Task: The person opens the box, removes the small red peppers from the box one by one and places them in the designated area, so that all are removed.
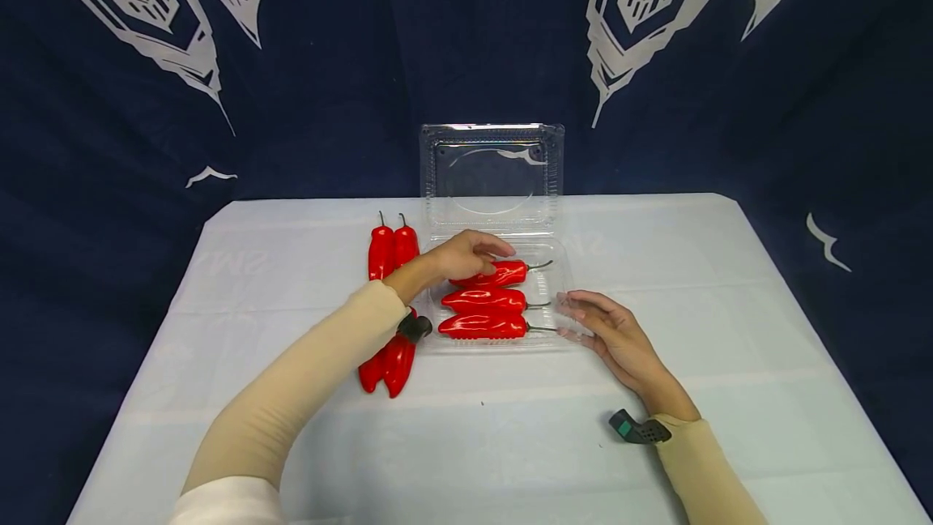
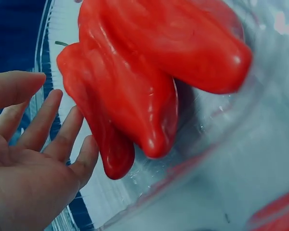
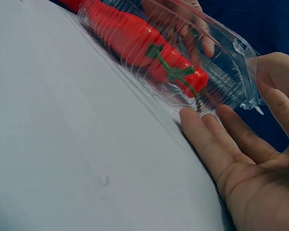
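Three long red peppers with green stems lie side by side in a clear plastic clamshell container: a front pepper, a middle pepper and a back pepper. My left hand is over the back pepper; its fingers are spread loosely beside the peppers and hold nothing. At the container's right end, my right hand holds the side wall, thumb and fingers around the end. The lid stands raised at the back.
Left of the container, more red peppers lie on the white table: two upper peppers and two lower peppers, partly hidden by my left arm. A dark blue patterned cloth hangs behind the table.
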The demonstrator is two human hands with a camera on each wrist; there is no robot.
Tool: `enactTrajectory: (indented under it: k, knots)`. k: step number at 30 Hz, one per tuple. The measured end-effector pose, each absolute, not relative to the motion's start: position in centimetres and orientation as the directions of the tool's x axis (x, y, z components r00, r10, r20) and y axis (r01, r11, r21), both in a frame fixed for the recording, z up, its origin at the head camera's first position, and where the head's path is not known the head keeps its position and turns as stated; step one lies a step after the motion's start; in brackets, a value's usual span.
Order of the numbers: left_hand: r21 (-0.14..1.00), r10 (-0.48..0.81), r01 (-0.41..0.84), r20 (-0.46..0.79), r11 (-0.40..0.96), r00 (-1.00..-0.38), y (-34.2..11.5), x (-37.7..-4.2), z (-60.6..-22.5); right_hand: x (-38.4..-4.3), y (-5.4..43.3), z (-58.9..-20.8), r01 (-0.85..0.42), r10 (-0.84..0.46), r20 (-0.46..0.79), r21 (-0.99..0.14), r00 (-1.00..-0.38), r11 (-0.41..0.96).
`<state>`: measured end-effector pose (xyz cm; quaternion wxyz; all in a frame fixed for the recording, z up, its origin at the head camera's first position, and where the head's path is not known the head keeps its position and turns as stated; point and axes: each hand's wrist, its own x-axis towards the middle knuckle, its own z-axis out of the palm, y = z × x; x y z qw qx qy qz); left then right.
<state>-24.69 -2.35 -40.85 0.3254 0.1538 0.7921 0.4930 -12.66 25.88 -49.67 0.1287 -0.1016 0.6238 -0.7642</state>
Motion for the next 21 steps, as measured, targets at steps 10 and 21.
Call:
enactTrajectory:
  k: [10, 21]
  knots:
    - [0.866, 0.567, -0.072, -0.385, 0.495, -0.728, -2.03, -24.35, -41.36, -12.65, 25.91, -49.62, 0.072, -0.326, -0.008, -0.980, -0.945, -0.186]
    - [0.820, 0.549, -0.109, -0.468, 0.562, -0.693, -2.05, -24.26, -41.28, -12.69, 25.94, -49.74, 0.067, -0.324, -0.003, -0.980, -0.946, -0.187]
